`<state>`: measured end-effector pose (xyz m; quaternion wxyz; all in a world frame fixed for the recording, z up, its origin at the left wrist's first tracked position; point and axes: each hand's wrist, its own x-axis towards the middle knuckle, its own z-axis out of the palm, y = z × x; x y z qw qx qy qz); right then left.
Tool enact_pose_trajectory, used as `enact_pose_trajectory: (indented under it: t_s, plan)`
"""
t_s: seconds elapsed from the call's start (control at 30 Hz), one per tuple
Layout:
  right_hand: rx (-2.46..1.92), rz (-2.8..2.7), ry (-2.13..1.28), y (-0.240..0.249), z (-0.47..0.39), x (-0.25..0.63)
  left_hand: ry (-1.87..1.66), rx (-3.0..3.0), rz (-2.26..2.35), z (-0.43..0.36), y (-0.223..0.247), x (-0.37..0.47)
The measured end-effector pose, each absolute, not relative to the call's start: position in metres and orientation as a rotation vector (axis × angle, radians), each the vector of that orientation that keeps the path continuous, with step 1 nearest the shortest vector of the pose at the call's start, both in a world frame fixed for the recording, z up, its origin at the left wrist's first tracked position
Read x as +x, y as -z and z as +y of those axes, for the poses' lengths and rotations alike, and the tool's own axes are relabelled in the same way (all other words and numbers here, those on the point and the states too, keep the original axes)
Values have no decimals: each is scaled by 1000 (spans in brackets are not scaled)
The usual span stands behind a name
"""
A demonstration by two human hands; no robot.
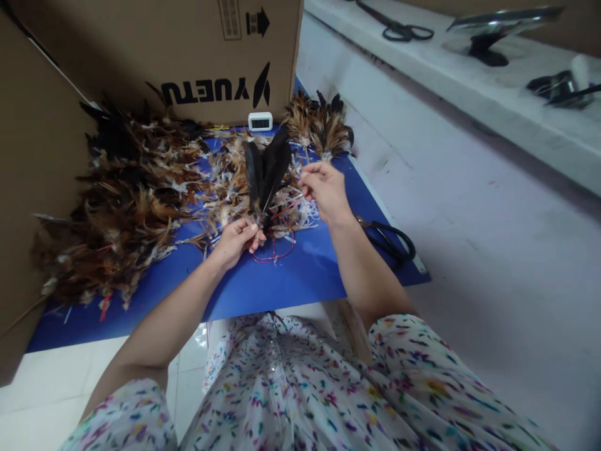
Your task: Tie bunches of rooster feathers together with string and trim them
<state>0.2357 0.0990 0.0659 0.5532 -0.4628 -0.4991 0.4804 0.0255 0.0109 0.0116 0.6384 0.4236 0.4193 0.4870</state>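
Note:
My left hand (pixel 238 242) is closed in a pinch around the lower end of a bunch of black feathers (pixel 268 166). The feathers stand upright, fanned out above my fingers. My right hand (pixel 325 191) is raised to the right of the bunch, with thumb and fingertips pressed together. Red string (pixel 277 257) lies in a loop on the blue tabletop (pixel 282 288) below the bunch. A stretch of it runs from the feather base up toward my right fingers, which seem to pinch it. Loose brown and white feathers (pixel 230 169) lie just behind the bunch.
A big pile of brown feathers (pixel 136 207) covers the left side. Feather bundles (pixel 323 125) and a small white digital clock (pixel 260 121) stand at the back, before a cardboard box (pixel 188 56). Black-handled scissors (pixel 389 241) lie right; other scissors (pixel 406 31) rest on the ledge (pixel 451 75).

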Motion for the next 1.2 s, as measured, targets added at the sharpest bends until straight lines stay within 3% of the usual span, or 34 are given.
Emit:
enact_pose_trajectory:
  t_s: [0.2,0.5,1.2]
  plan:
    - [-1094,-1611,-1441,-59,66,203,-1118,961,936,11,-11,25]
    - [-1111,-1273,-1682,-52,64,189,-1093,1036,929,9,-11,23]
    - [-1060,-1245,-1747,-49,61,185,-1261,1258,1132,8,-14,26]
